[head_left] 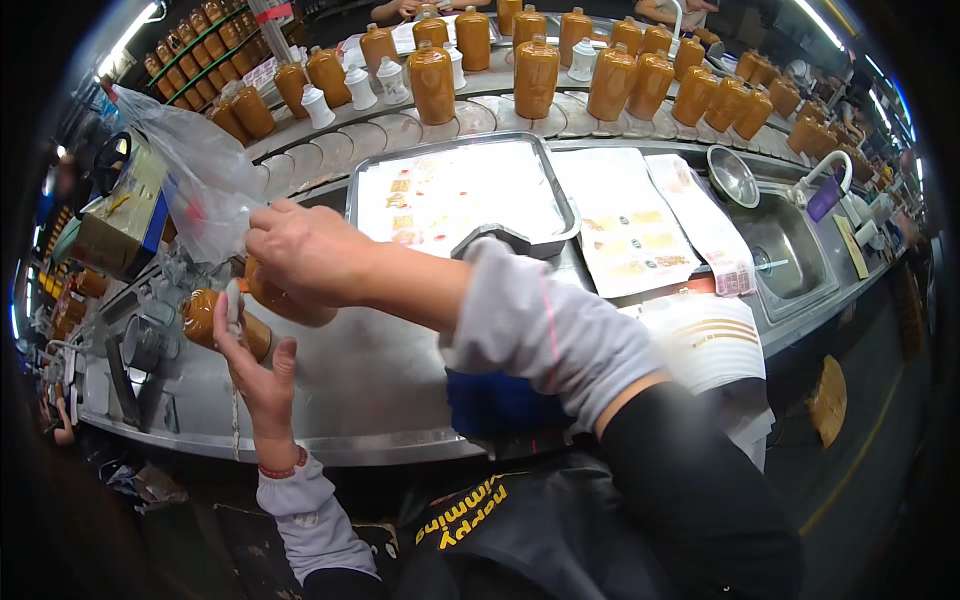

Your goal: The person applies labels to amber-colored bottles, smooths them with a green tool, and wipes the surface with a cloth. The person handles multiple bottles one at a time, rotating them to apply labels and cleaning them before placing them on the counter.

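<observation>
My right hand (pixel 300 250) reaches across to the left with curled fingers at the upper end of a glossy brown ceramic bottle (pixel 318 314). The bottle tilts, and its neck is hidden by this hand. Below it, my left hand (pixel 265 385) points up with the thumb apart and the other fingers stretched out. A small whitish, cloth-like piece (pixel 234 300) shows at its fingertips. A second brown bottle (pixel 255 336) leans just behind those fingers; whether they touch it is hard to tell.
A metal-rimmed tray (pixel 352 200) with printed decal sheets stands mid-table. More sheets (pixel 635 225) lie right of it, before a sink (pixel 800 265) with a strainer (pixel 733 177). Brown bottles (pixel 430 85) and white pieces (pixel 360 88) line the far conveyor. Clear plastic (pixel 190 170) hangs at left.
</observation>
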Motion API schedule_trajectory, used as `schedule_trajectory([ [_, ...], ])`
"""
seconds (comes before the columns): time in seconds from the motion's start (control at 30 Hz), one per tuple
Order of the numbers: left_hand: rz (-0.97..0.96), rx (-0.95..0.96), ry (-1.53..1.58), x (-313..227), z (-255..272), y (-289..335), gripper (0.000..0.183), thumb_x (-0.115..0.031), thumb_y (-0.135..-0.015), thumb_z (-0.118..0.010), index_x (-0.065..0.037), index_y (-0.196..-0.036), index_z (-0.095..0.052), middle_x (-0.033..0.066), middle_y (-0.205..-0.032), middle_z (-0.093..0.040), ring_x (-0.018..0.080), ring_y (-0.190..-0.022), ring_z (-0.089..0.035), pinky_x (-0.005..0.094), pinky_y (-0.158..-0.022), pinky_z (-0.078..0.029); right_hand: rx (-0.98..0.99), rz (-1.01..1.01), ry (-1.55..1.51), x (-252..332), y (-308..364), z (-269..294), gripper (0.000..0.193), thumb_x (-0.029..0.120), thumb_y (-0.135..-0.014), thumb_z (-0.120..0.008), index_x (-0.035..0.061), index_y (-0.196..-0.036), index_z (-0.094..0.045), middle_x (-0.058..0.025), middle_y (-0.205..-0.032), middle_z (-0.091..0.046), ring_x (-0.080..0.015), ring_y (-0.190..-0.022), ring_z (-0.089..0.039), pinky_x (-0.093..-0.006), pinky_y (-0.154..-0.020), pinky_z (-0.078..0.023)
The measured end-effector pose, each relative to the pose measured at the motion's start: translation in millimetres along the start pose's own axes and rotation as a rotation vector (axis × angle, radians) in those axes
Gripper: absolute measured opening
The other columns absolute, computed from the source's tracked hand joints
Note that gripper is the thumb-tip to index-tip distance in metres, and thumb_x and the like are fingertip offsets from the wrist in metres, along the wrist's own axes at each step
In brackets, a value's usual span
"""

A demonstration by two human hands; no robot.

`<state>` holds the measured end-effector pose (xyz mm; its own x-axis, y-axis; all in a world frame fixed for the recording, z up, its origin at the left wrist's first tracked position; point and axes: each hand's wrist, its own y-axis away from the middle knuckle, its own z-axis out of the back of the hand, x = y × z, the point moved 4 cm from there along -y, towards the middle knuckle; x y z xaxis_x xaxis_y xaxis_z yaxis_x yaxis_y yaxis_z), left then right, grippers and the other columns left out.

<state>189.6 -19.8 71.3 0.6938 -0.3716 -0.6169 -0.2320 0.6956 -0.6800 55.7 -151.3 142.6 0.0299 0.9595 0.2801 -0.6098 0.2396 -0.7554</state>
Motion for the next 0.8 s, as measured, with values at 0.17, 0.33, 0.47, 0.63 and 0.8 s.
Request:
schedule_trajectory([
  [0.17, 0.205, 0.283, 0.586, -90.4, -55.4, -22.9, 0.111, -0.055, -0.080, -0.080, -0.002, -0.158, -0.021, 0.0196, -0.151, -0.039, 0.0308, -0.137, -0.046, 0.0429, -0.113, -0.039, 0.021, -0.201, -0.123, 22.7, 37.4, 109.0, 0.022, 0.023, -0.097, -0.066, 0.0011, -0.101, -0.063, -0.0149, -0.096, -0.064, -0.0304, -0.089, -0.065, -0.0383, -0.078, -0.054],
  [0.33, 0.853, 0.565, 1.304, -111.2, -165.1, 45.2, 0.051, -0.039, -0.102, -0.058, -0.001, -0.135, -0.049, 0.0105, -0.120, -0.063, 0.0155, -0.104, -0.065, 0.0285, -0.090, -0.054, 0.044, -0.721, -0.193, 1.3, 174.5, 138.9, 0.045, 0.036, -0.107, -0.050, -0.0014, -0.132, -0.056, -0.0169, -0.110, -0.068, -0.0230, -0.100, -0.066, -0.0334, -0.086, -0.053],
  [0.47, 0.913, 0.561, 1.283, -106.9, -187.0, 52.4, 0.047, -0.041, -0.103, -0.056, 0.000, -0.127, -0.053, 0.0104, -0.110, -0.068, 0.0142, -0.098, -0.069, 0.0277, -0.085, -0.057, -0.033, -0.951, -0.444, -4.1, 233.1, 125.1, 0.056, 0.048, -0.108, -0.045, -0.0013, -0.131, -0.059, -0.0113, -0.105, -0.068, -0.0183, -0.091, -0.064, -0.0301, -0.080, -0.053],
  [0.63, 0.975, 0.433, 1.196, -95.0, -197.4, 54.6, 0.048, -0.040, -0.107, -0.047, -0.001, -0.136, -0.052, 0.0108, -0.121, -0.067, 0.0162, -0.104, -0.069, 0.0295, -0.088, -0.058, -0.077, -0.896, -0.415, -18.2, 235.8, 117.5, 0.054, 0.045, -0.109, -0.043, -0.0014, -0.129, -0.060, -0.0117, -0.105, -0.067, -0.0182, -0.090, -0.063, -0.0292, -0.078, -0.052],
  [0.8, 0.976, 0.382, 1.240, -85.8, -205.6, 50.0, 0.053, -0.042, -0.103, -0.056, 0.002, -0.132, -0.047, 0.0117, -0.116, -0.065, 0.0159, -0.104, -0.067, 0.0286, -0.089, -0.056, 0.021, -0.843, -0.294, -34.7, 230.5, 119.7, 0.046, 0.036, -0.107, -0.052, -0.0020, -0.131, -0.060, -0.0176, -0.114, -0.068, -0.0256, -0.100, -0.067, -0.0311, -0.087, -0.052],
])
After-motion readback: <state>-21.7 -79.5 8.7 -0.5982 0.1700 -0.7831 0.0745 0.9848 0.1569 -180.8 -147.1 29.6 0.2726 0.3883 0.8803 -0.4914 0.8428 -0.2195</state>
